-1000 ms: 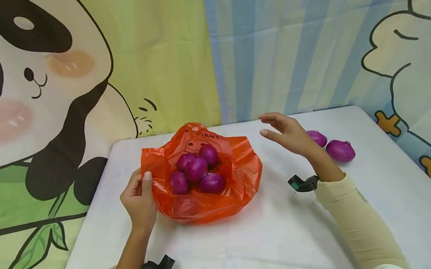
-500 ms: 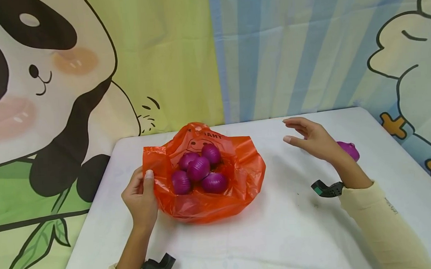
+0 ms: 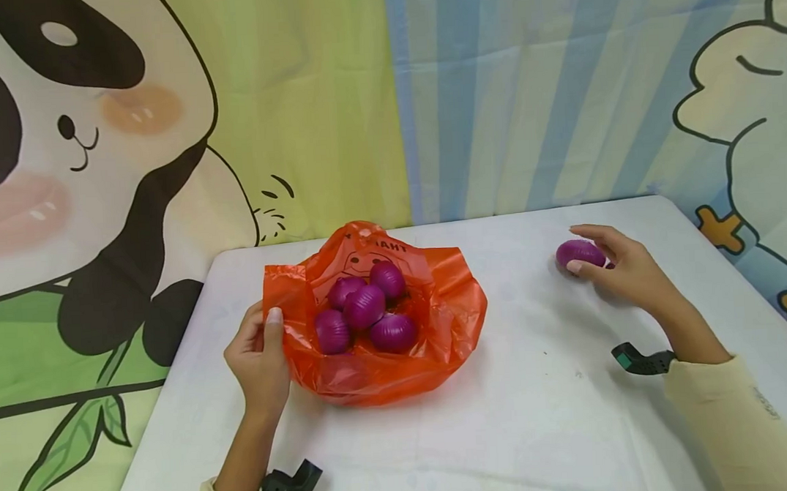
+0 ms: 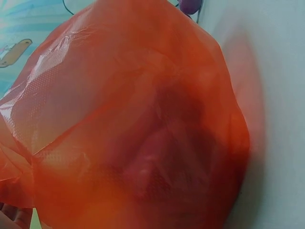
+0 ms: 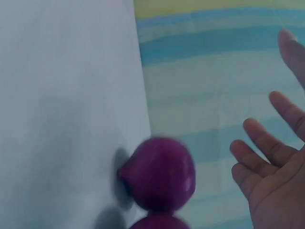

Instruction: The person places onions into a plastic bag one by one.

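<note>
An orange-red plastic bag [image 3: 437, 331] sits with its mouth spread, holding several purple onions [image 3: 364, 307]. My left hand [image 3: 259, 365] pinches the bag's left rim between thumb and fingers; in the left wrist view the bag [image 4: 119, 119] hides most of that hand. To the right, my right hand [image 3: 635, 271] hovers beside a loose onion [image 3: 577, 253], with its fingers spread. The right wrist view has this hand [image 5: 274, 176] apart from one onion [image 5: 164, 174] and a second onion [image 5: 159, 222] at the bottom edge. In the head view my right hand mostly covers the second one.
A white-covered table [image 3: 507, 431] carries everything, its back edge close to a printed curtain [image 3: 505, 94]. Black devices are strapped to both wrists, one camera [image 3: 290, 483] at the left and another camera [image 3: 642, 359] at the right.
My right hand has moved rightward, away from the bag and over to the loose onions. The left hand keeps its hold on the bag's rim.
</note>
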Tool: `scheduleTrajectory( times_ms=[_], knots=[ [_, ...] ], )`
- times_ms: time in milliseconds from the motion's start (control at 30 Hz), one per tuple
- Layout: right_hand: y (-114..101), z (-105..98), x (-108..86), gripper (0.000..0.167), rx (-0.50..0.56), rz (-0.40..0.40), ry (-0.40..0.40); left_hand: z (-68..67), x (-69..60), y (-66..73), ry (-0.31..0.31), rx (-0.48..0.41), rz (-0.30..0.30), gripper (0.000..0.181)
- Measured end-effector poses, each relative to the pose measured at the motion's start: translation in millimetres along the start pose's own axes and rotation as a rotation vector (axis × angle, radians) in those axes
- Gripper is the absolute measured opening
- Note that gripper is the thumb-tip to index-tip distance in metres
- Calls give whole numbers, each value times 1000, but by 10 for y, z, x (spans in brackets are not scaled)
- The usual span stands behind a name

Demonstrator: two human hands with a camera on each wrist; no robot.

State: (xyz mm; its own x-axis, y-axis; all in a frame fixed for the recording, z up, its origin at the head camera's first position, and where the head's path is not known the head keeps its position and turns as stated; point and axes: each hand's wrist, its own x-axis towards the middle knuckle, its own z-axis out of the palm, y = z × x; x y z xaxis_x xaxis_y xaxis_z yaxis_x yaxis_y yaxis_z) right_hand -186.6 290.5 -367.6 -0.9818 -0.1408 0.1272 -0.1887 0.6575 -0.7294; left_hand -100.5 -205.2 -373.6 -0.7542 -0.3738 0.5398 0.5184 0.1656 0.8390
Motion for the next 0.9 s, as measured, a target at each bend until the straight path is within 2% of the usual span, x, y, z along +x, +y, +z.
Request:
scheduleTrajectory(
  times_ms=[200,367,533,667,800,900],
  knots=[
    [300,-158,-112,70,34,66,69,15,9,-7,-6,-24,9,24],
    [489,-217,-162,81,-12,121,89,6,5,-2,-2,-1,-2,25],
    [670,-222,-179,97,-46,167,41,-2,-7,0,0,5,-11,25],
    [776,-205,-186,104,-61,152,17,0,-8,-7,4,3,-6,24],
    [823,-191,-194,104,-65,153,15,1,-8,-10,4,20,-3,25],
    [845,-195,-205,96,-78,192,-14,2,-6,-3,1,20,-7,25]
  ],
)
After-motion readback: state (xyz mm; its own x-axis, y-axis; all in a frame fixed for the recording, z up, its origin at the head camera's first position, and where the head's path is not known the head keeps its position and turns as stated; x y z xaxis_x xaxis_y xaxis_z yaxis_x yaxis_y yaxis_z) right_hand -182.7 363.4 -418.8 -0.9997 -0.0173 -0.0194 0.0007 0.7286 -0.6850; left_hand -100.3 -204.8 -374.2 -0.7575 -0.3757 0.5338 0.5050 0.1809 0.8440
